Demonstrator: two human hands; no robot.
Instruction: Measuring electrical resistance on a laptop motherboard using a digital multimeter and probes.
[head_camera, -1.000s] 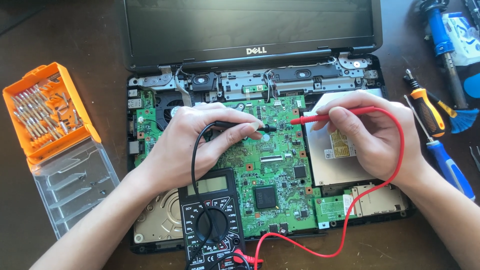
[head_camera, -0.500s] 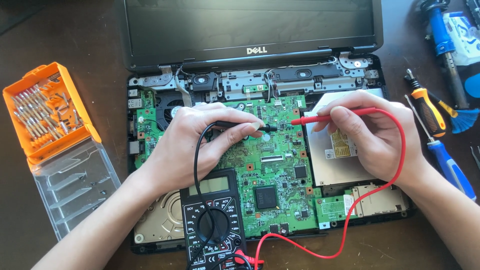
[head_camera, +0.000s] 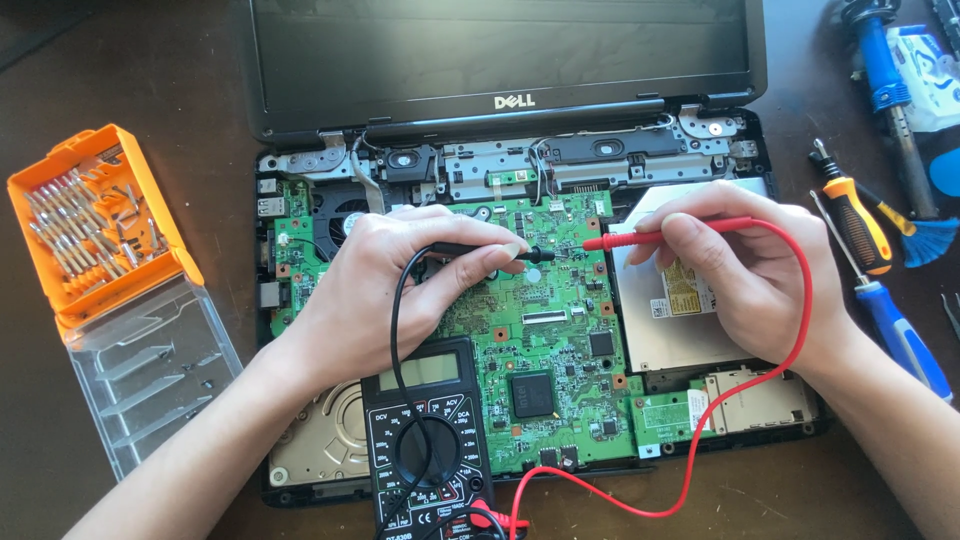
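At the far left of the desk (head_camera: 120, 60) lies an orange bit case (head_camera: 95, 225), open, its clear lid (head_camera: 155, 370) folded out toward the near edge. Next comes the opened laptop (head_camera: 500, 70), its green board (head_camera: 540, 350) bare. The left hand (head_camera: 390, 290) rests on the board, fingers (head_camera: 480, 262) pinched around a black probe (head_camera: 490, 250) whose tip touches the board near its upper middle. The black lead loops down to a black meter (head_camera: 425, 440) lying on the laptop's near edge. Just right of the black tip, a red probe (head_camera: 665, 232) points left at the board; whether it truly touches is hard to tell. The right hand (head_camera: 740, 275) holds it, fingers closed on the shaft, above the silver drive (head_camera: 660, 335). Its red lead (head_camera: 790, 340) curves back round to the meter. Farther right lie an orange screwdriver (head_camera: 855, 215), a blue screwdriver (head_camera: 900, 335) and a blue tool (head_camera: 885, 90).
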